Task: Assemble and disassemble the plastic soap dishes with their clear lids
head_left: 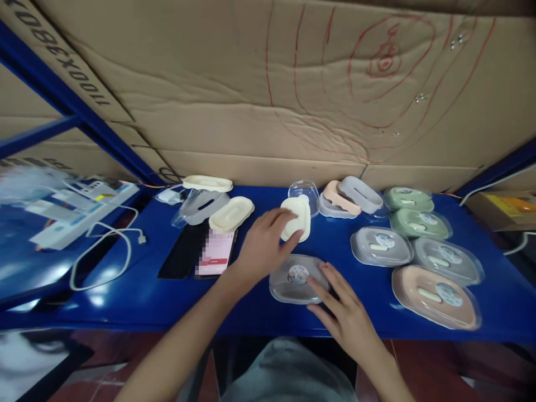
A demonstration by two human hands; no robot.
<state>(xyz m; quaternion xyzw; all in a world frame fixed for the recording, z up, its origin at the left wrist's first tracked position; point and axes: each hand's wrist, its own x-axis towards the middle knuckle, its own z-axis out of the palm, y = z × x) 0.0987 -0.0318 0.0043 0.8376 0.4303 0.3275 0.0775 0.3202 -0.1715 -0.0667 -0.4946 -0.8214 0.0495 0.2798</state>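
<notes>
My left hand (263, 243) reaches across the blue table (138, 296), its fingers closed round a cream soap-dish insert (298, 215). My right hand (341, 304) lies with its fingers stretched out on the right edge of a grey dish under a clear lid with a round sticker (293, 277), which sits near the table's front edge. A clear lid (305, 190) stands just behind the cream insert.
Several lidded dishes, green (408, 198), grey (381, 245) and pink (435, 293), lie at the right. Loose pink and grey inserts (347, 198) sit behind. Two phones (201, 251), cream inserts (231, 213), a white cable (104, 245) and boxes (75, 215) are at the left. Cardboard (268, 84) forms the back wall.
</notes>
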